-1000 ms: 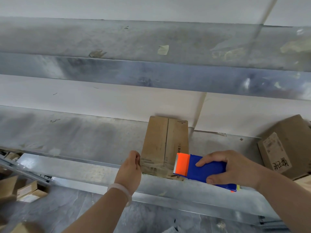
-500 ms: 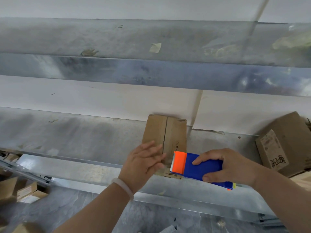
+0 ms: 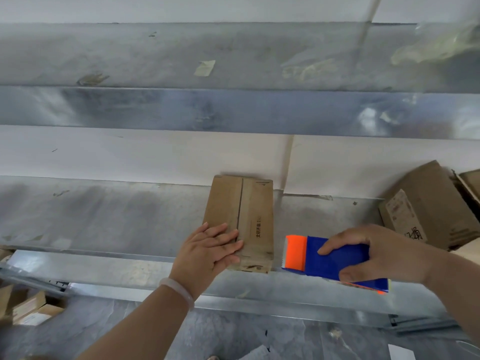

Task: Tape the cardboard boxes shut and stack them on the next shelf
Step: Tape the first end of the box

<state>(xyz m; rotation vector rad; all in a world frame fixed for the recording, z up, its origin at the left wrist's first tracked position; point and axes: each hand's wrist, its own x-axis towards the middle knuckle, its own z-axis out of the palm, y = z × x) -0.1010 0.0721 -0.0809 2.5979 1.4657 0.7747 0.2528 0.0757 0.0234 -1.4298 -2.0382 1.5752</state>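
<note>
A narrow brown cardboard box (image 3: 249, 211) lies flat on the grey metal shelf (image 3: 104, 219), its top flaps meeting in a centre seam. My left hand (image 3: 207, 252) presses flat on the near left part of its top, fingers straight. My right hand (image 3: 374, 253) grips a blue tape dispenser (image 3: 330, 258) with an orange cutter end, held just right of the box and a little off it.
More cardboard boxes (image 3: 426, 209) lean at the right end of the shelf. An upper metal shelf (image 3: 233, 110) runs overhead. Small boxes (image 3: 28, 307) lie on the grey floor at lower left, and white paper scraps lie at the bottom right.
My left hand went from the box's left side onto its top and now presses flat. The dispenser has drawn away to the right of the box.
</note>
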